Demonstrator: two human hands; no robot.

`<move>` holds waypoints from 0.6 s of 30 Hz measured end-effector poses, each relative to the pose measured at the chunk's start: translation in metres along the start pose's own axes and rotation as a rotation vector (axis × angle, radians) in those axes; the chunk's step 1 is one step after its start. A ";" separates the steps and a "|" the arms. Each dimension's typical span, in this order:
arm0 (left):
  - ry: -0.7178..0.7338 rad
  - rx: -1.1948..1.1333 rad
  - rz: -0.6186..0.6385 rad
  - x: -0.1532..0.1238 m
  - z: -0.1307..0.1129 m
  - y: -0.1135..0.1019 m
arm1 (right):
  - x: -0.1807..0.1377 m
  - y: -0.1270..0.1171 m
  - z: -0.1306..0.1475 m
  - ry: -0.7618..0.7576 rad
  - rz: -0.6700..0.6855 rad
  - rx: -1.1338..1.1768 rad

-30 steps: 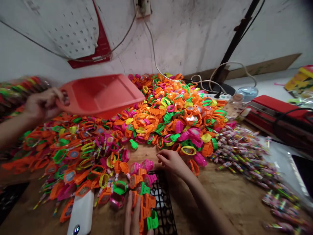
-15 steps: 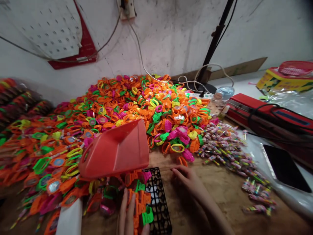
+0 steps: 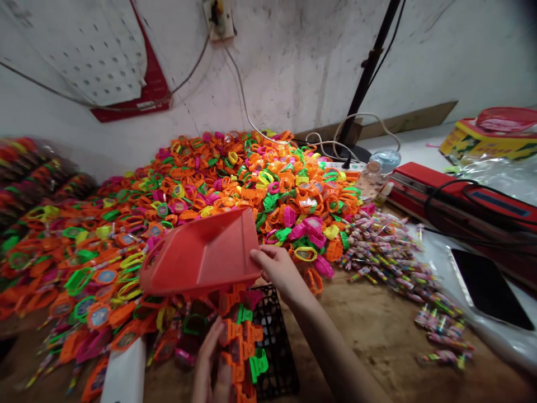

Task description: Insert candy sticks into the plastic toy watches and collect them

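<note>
A red plastic scoop tray (image 3: pixel 201 254) lies tilted on the heap of bright toy watch cases (image 3: pixel 235 179), in front of me. My right hand (image 3: pixel 279 268) pinches the tray's near right corner. My left hand (image 3: pixel 212 364) lies at the bottom edge, fingers resting flat on a stack of orange, pink and green watch cases (image 3: pixel 241 336) lined up on a black grid tray (image 3: pixel 274 341). Part of the stack is hidden under the red tray.
A pile of small wrapped candy sticks (image 3: pixel 386 252) lies right of the heap. Beyond it are a red heat sealer (image 3: pixel 461 196), a dark phone (image 3: pixel 486 288), a water bottle (image 3: pixel 377 168), cables and a black stand pole (image 3: pixel 369 67). A white object (image 3: pixel 126 375) lies bottom left.
Another person's hand put the red tray down on the heap and left the view. My right hand moved up from the table and took the tray's corner.
</note>
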State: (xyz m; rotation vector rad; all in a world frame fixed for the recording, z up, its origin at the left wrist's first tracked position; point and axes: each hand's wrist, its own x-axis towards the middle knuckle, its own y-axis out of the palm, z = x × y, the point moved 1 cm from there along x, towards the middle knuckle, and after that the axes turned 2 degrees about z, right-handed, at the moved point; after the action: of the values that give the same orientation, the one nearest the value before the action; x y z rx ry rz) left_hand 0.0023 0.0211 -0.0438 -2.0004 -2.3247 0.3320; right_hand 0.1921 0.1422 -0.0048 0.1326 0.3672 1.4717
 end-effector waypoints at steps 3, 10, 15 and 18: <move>-0.195 -0.348 -0.263 0.029 -0.022 -0.020 | -0.008 -0.027 0.021 -0.036 -0.050 0.045; -0.285 -0.697 -0.008 0.073 -0.089 -0.023 | -0.019 -0.114 0.076 0.012 -0.252 0.074; -0.274 -0.683 0.083 0.073 -0.109 0.017 | -0.005 -0.147 0.089 0.005 -0.244 0.172; -0.259 -0.777 0.078 0.065 -0.112 0.044 | -0.028 -0.139 0.081 -0.226 -0.432 0.324</move>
State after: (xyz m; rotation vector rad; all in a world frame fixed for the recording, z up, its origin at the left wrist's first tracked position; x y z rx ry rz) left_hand 0.0552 0.1046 0.0500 -2.4769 -2.8364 -0.4132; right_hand 0.3484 0.1110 0.0331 0.4472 0.4179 0.9525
